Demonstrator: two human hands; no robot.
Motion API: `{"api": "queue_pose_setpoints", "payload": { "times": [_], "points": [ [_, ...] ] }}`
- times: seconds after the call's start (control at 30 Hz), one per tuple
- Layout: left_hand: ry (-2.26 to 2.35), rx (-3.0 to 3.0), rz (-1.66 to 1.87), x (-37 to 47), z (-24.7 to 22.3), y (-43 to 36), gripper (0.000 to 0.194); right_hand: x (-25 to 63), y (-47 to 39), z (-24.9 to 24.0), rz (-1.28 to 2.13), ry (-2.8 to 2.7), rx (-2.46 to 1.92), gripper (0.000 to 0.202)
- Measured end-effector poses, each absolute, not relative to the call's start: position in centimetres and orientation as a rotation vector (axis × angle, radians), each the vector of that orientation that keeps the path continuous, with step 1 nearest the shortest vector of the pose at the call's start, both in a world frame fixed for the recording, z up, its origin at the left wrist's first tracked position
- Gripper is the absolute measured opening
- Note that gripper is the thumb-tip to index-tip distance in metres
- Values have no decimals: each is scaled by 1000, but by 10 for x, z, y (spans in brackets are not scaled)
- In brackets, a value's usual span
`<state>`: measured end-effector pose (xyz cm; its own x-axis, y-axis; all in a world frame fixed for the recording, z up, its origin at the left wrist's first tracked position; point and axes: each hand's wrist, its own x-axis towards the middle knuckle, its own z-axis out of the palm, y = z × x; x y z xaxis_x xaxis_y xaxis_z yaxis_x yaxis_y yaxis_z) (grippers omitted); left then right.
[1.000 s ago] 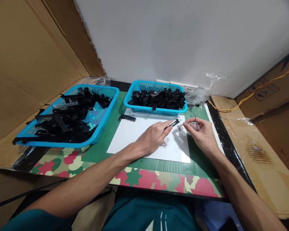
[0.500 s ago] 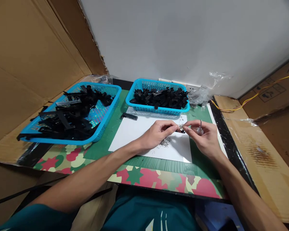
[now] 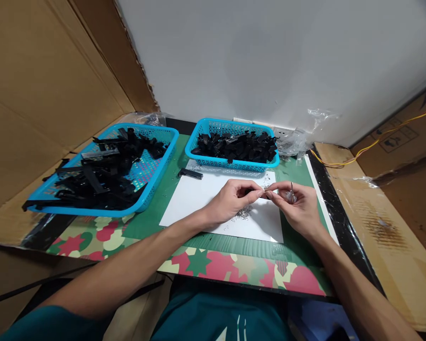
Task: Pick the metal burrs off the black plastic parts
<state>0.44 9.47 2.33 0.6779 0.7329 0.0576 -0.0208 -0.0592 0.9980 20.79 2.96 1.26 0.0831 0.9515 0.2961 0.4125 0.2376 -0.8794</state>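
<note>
My left hand (image 3: 234,199) is closed in a pinch around a small black part, mostly hidden by the fingers, above a white sheet (image 3: 195,203). The fingertips of my right hand (image 3: 298,206) meet those of my left at this part. A thin metal tool (image 3: 291,188) sticks up from between the fingers of my right hand. Under my hands lies a pile of small metal springs or wires (image 3: 244,213). One long black part (image 3: 190,174) rests at the sheet's upper left edge.
A blue basket (image 3: 152,184) of long black parts stands at the left, another blue basket (image 3: 230,164) of smaller black parts behind the sheet. Clear plastic (image 3: 291,144) lies by the wall, cardboard (image 3: 379,222) and a yellow cable (image 3: 367,150) at the right.
My right hand has moved slightly left, and its fingertips are now closer to those of my left hand. The black part between them shows less.
</note>
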Motion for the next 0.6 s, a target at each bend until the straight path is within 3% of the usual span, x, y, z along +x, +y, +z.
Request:
{"api": "queue_pose_setpoints", "payload": {
  "times": [0.3, 0.6],
  "points": [
    [489, 1344, 555, 1, 22, 91, 44, 205, 26, 19, 592, -1467, -1303, 16],
    [422, 1164, 539, 6, 18, 89, 33, 207, 20, 28, 520, -1570, -1283, 10]
  ]
}}
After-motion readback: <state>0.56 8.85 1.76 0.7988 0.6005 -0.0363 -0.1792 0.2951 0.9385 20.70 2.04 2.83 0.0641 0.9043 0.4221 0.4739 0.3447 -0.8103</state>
